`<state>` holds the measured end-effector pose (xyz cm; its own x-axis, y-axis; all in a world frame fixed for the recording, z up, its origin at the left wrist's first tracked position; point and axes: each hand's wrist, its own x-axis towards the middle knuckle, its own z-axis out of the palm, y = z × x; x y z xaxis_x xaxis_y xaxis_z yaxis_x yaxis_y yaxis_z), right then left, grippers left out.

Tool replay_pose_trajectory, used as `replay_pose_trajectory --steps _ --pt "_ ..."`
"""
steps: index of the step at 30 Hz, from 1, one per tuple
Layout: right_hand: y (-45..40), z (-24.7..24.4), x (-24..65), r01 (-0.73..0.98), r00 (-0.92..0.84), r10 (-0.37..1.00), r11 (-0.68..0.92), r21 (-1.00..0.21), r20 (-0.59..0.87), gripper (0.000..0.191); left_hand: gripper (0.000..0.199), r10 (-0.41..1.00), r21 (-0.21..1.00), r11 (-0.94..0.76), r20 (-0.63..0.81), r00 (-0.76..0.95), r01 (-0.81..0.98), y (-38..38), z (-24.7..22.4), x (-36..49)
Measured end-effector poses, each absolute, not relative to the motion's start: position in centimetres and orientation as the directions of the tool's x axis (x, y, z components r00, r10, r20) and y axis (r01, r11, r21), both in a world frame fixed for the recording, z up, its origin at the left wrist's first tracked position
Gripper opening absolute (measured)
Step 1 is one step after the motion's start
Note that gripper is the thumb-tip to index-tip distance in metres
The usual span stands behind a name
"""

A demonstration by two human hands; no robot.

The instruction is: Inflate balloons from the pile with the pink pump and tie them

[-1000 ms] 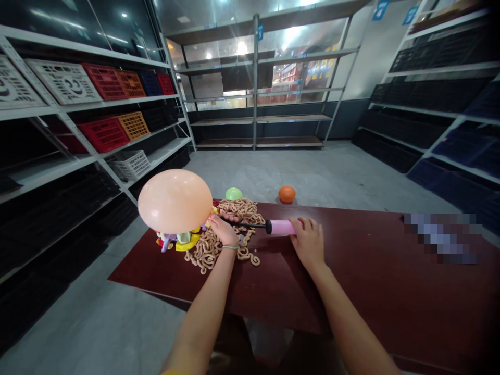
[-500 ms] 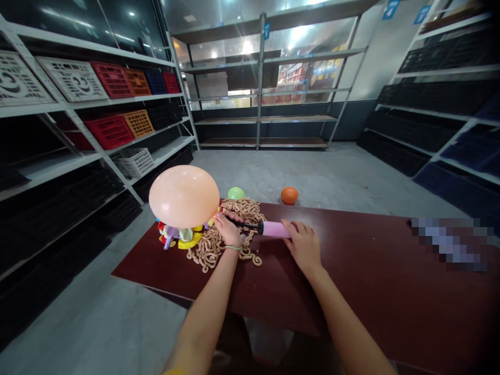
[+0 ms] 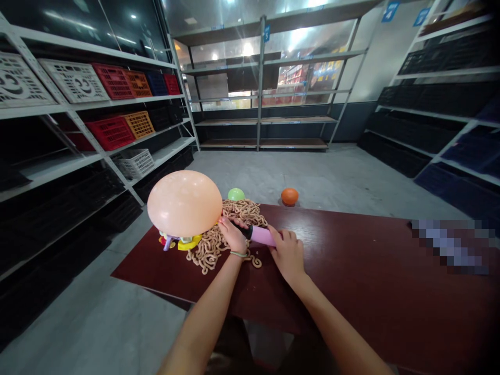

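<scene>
A large peach balloon (image 3: pixel 184 203) swells out to the left of my left hand (image 3: pixel 234 235), whose fingers pinch its neck at the front end of a balloon pump. My right hand (image 3: pixel 288 254) is closed around the back of the pump's pink barrel (image 3: pixel 262 236); the black front part sits close against my left hand. The exact join of neck and nozzle is hidden by my fingers. Beneath my left hand lies a heap of tan curly strands (image 3: pixel 211 250). Limp coloured balloons (image 3: pixel 189 242), yellow, purple and red among them, lie partly covered under the peach one.
A dark red table (image 3: pixel 351 271) carries these things. Beyond its far edge are a green balloon (image 3: pixel 236 194) and an orange balloon (image 3: pixel 289 196). A blurred-out item (image 3: pixel 449 245) lies at right. Shelves with crates (image 3: pixel 111 133) stand left; a metal rack (image 3: pixel 260 83) stands behind.
My right hand has moved left toward my left hand, and the pump has shortened, its black rod no longer showing. The peach balloon looks slightly bigger and sits a little lower.
</scene>
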<state>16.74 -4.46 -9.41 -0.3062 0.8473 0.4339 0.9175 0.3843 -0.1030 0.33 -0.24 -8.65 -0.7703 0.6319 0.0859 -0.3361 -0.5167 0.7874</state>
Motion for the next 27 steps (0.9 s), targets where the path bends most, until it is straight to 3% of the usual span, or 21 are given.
replay_pose_trajectory --steps 4,9,13,18,23,27 --pt "-2.9 -9.4 19.4 0.891 -0.334 0.813 0.437 -0.121 0.478 0.053 0.027 0.613 0.738 -0.562 0.069 -0.787 -0.373 -0.1 -8.1 0.4" --pt "-0.7 -9.6 23.1 0.93 -0.221 0.802 0.345 -0.129 0.554 0.042 0.025 0.577 0.698 -0.593 0.018 -0.817 -0.403 -0.3 -7.1 -0.4" --pt "-1.6 -9.8 21.8 0.952 -0.158 0.795 0.28 -0.124 0.585 0.044 0.027 0.56 0.702 -0.58 -0.023 -0.828 -0.412 -0.5 -7.2 -1.1" --pt "-4.4 -9.9 17.5 0.93 -0.235 0.787 0.352 -0.102 0.571 0.059 0.033 0.627 0.72 -0.536 -0.009 -0.779 -0.44 -0.8 -7.9 -0.6" --pt "-3.9 -10.0 18.0 0.875 -0.357 0.778 0.472 -0.107 0.517 0.054 0.031 0.675 0.733 -0.519 0.035 -0.737 -0.439 -1.2 -7.7 1.1" --pt "-1.5 -10.1 22.0 0.898 -0.293 0.792 0.421 -0.131 0.536 0.05 0.032 0.664 0.749 -0.544 0.107 -0.74 -0.379 -1.0 -7.5 1.2"
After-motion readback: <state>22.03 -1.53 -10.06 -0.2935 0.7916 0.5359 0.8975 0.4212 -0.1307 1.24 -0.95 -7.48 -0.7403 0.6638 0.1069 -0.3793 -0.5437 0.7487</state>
